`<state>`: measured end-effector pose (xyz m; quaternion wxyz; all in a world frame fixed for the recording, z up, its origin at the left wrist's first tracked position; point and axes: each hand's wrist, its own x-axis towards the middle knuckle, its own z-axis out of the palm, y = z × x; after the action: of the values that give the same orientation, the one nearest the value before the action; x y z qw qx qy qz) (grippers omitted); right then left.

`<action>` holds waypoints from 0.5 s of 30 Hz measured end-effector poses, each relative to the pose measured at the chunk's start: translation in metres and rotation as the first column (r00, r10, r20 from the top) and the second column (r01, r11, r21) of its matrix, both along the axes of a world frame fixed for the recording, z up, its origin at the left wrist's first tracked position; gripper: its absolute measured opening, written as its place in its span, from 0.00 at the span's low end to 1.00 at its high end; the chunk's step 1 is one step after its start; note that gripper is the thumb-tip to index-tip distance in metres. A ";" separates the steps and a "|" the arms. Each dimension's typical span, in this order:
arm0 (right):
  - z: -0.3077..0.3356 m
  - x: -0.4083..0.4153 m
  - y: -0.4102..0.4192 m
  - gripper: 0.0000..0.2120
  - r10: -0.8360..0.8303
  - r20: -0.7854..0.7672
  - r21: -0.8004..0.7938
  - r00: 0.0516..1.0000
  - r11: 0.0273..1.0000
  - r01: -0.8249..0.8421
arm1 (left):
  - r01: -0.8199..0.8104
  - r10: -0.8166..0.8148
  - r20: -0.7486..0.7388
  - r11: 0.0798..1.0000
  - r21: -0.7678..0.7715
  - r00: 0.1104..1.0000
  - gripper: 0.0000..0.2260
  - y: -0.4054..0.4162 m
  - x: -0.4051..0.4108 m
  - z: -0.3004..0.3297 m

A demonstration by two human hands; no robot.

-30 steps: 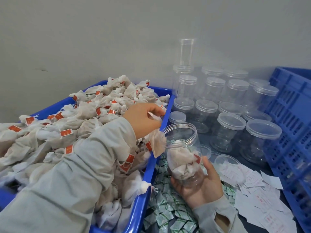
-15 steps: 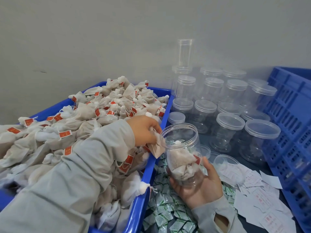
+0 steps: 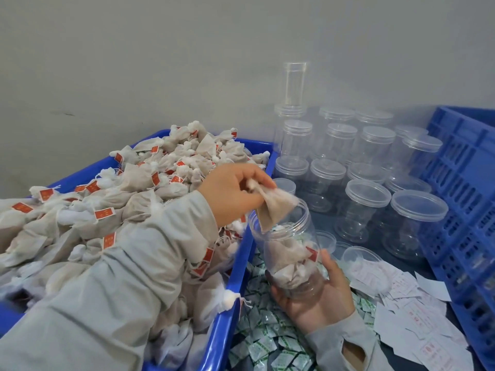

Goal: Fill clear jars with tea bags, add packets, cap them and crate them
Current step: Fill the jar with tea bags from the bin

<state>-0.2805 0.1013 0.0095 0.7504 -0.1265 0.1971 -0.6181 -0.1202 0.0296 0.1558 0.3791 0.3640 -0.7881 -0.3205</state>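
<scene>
Head view, lower centre: right hand (image 3: 316, 298) cupping open jar (image 3: 288, 253), part full. Just above: left hand (image 3: 235, 192), fingers (image 3: 263, 180) pinching tea bag (image 3: 276, 206) at jar mouth. Packets, capping, crating outstanding. Upper right: empty capped jars (image 3: 361, 167) waiting.

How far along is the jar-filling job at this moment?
Early. Done: the open jar, held by the right hand, has several tea bags inside. In hand: the left hand pinches a tea bag at its mouth. Left: packets, capping, crating; the capped jars behind look empty.
</scene>
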 end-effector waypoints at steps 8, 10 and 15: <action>0.006 0.002 0.002 0.39 0.039 -0.055 -0.018 0.998 0.999 -0.040 | 0.256 -0.262 0.079 0.963 0.086 0.962 0.13 0.012 -0.014 -0.015; 0.007 0.003 0.002 0.46 0.025 -0.044 -0.006 0.999 1.000 -0.025 | 0.309 -0.313 0.003 0.939 0.153 0.950 0.15 0.014 -0.014 -0.014; 0.005 0.003 0.001 0.54 -0.011 -0.021 -0.006 1.000 1.000 0.011 | 0.229 -0.208 -0.185 0.968 0.100 0.961 0.19 0.011 -0.013 -0.012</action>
<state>-0.2775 0.1023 0.0141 0.7445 -0.1344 0.2039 -0.6213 -0.1334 0.0409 0.1438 0.3859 0.2676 -0.7668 -0.4376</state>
